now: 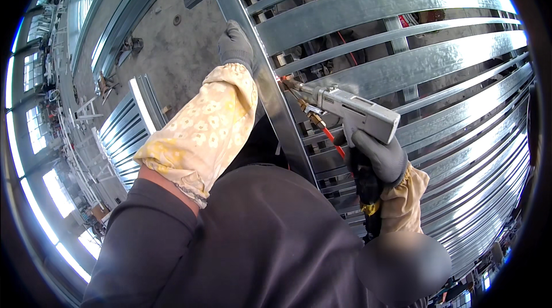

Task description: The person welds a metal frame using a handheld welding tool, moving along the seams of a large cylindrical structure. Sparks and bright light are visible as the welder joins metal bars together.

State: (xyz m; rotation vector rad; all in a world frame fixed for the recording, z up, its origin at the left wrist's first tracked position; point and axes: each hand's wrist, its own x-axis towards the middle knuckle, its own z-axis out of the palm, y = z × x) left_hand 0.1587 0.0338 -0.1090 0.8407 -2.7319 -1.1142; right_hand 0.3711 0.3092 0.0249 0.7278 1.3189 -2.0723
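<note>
The long galvanised steel upright runs diagonally from the top of the view down toward the person's body, crossing a stack of horizontal galvanised slats. The left hand, in a grey glove above a yellow flowered sleeve guard, is clenched around the upright's left edge, high along its length. The right hand, also grey-gloved, grips the handle of a grey pistol-shaped welding gun to the right of the upright. The gun's brass nozzle points left and meets the upright's right edge, just below the left hand, so the right hand is nearer the contact spot.
</note>
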